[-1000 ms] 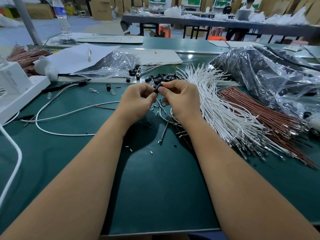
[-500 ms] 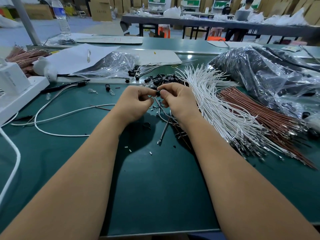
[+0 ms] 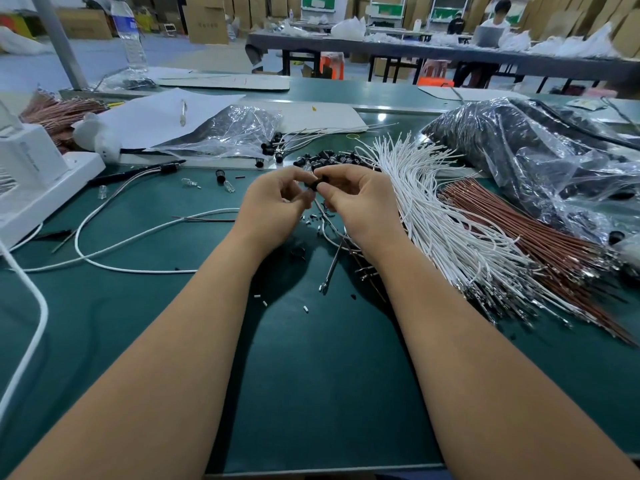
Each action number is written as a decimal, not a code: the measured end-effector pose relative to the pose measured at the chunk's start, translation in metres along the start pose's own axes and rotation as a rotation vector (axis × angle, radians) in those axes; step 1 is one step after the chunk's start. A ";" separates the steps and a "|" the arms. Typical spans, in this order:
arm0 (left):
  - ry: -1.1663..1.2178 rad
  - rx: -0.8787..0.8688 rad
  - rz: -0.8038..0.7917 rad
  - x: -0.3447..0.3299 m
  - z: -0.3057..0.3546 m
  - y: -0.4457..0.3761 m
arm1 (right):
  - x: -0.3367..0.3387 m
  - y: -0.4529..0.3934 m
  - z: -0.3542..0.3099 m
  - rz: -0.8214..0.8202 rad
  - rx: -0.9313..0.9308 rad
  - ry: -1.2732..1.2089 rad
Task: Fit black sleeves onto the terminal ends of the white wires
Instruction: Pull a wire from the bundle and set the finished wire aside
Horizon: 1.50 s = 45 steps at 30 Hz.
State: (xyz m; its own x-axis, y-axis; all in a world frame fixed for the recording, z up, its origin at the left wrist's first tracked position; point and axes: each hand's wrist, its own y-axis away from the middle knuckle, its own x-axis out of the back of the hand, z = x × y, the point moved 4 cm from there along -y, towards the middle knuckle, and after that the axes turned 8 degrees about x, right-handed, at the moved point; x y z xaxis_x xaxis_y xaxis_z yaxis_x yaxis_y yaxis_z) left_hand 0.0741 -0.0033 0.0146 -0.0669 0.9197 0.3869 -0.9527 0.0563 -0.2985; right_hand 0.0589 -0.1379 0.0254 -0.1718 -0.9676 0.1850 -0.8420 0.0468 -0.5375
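Observation:
My left hand (image 3: 273,206) and my right hand (image 3: 360,202) meet over the middle of the green table. Between the fingertips of both sits a small black sleeve (image 3: 316,185); my right thumb and forefinger pinch it. A white wire (image 3: 329,230) hangs down from the hands toward the table, its metal terminal end lying below. A heap of loose black sleeves (image 3: 329,158) lies just behind the hands. A big fan of white wires (image 3: 446,216) with metal terminals spreads to the right.
Brown wires (image 3: 540,237) lie right of the white ones, under a plastic bag of black parts (image 3: 540,157). A white power strip (image 3: 31,178) and long white cable (image 3: 114,251) sit left. Finished sleeved wires (image 3: 294,143) lie by a clear bag (image 3: 225,129).
Both hands have shifted slightly toward the far side, and the fingers of the left hand have loosened around the sleeve while the right keeps its pinch.

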 end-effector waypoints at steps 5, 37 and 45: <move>0.225 0.009 0.046 0.005 -0.001 -0.001 | 0.004 0.000 0.002 0.090 -0.009 -0.005; 0.743 0.037 -0.105 0.005 0.006 -0.003 | 0.007 0.003 0.001 0.108 -0.088 -0.121; 0.181 0.088 -0.024 0.001 -0.008 -0.003 | 0.011 0.002 0.006 0.169 -0.165 -0.230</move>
State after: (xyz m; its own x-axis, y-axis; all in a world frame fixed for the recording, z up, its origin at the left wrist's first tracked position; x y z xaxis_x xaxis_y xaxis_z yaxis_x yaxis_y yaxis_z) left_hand 0.0796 0.0006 0.0087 0.0034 0.9738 0.2272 -0.9762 0.0524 -0.2104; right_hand 0.0584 -0.1496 0.0213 -0.2121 -0.9725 -0.0959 -0.8862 0.2328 -0.4005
